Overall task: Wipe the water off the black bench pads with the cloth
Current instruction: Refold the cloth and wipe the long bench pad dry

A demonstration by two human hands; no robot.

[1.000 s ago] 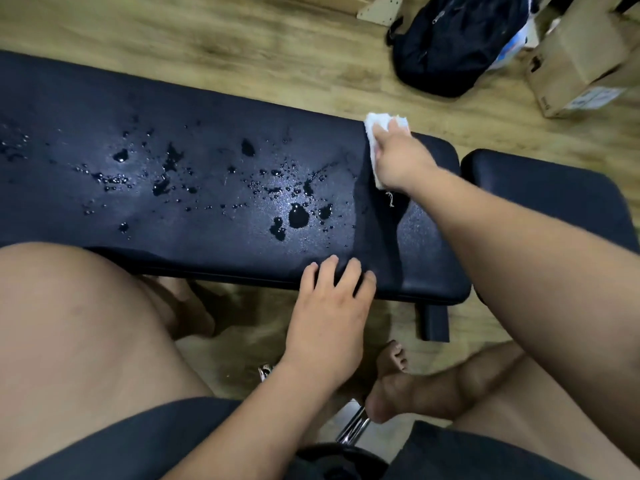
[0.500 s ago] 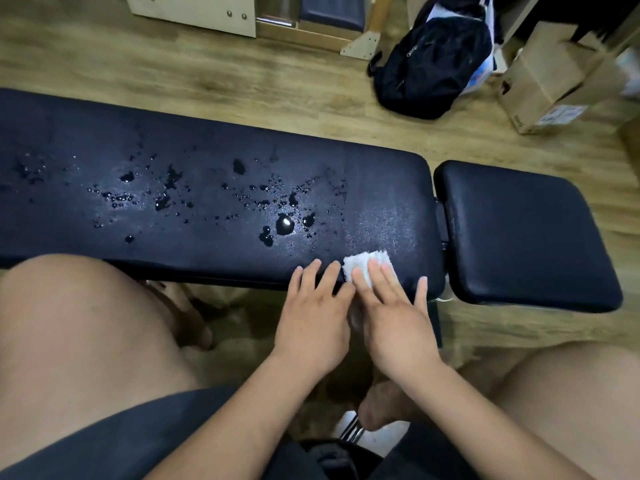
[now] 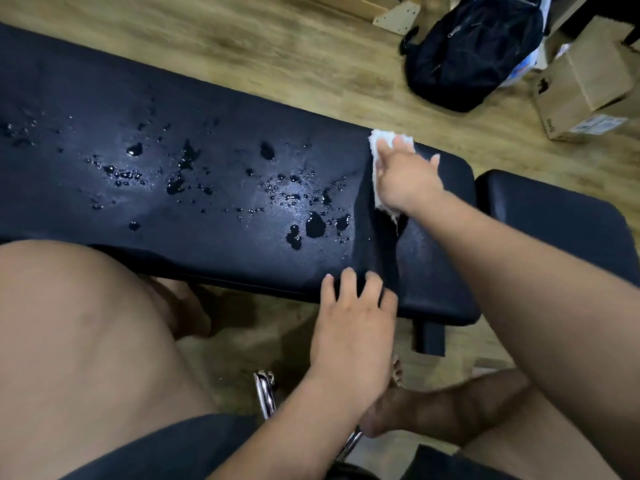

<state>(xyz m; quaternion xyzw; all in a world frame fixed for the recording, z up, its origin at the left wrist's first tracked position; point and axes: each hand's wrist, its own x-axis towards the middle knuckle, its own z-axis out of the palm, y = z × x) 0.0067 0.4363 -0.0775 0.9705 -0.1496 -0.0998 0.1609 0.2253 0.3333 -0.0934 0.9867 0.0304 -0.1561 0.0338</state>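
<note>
Currently, small white cloth (image 3: pixel 380 139) is pressed flat by outstretched right hand (image 3: pixel 406 183) at far edge of long black bench pad (image 3: pixel 207 105), left hand (image 3: pixel 349 327) laid flat on near edge — pooled water (image 3: pixel 315 225) may be smeared once cloth is soaked.

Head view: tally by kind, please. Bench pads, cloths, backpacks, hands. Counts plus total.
Black bench pads: 2
White cloth: 1
Black backpack: 1
Hands: 2 (left hand, right hand)
Total: 6
</note>
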